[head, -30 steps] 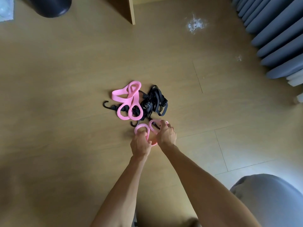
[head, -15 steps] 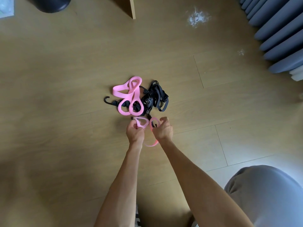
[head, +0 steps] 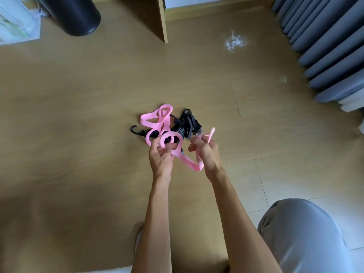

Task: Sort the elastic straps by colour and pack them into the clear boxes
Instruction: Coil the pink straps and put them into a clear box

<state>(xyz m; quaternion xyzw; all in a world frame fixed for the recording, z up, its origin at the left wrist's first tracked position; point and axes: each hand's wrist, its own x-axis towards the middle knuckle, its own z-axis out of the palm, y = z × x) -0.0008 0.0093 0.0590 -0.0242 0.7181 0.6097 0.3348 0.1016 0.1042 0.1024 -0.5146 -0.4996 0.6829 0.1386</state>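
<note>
Wood floor [head: 78, 115], grey curtain [head: 331, 46] at right. No clear boxes in view from my feed. Risk: pink strap [head: 187, 160] snags black straps [head: 187, 123] in pile, drags them along, mixes colours. Pink strap spans both hands, above floor, just in front of pile; left hand [head: 160, 158] pinches loop end, right hand [head: 204, 154] grips other end.

Pink strap [head: 188, 161] flat woven cloth, matt. Black straps [head: 188, 123] webbing, plastic-looking hook [head: 134, 130], slight gloss. Floor [head: 78, 115] smooth wood-look, low sheen. Curtain [head: 331, 46] grey matt cloth.
</note>
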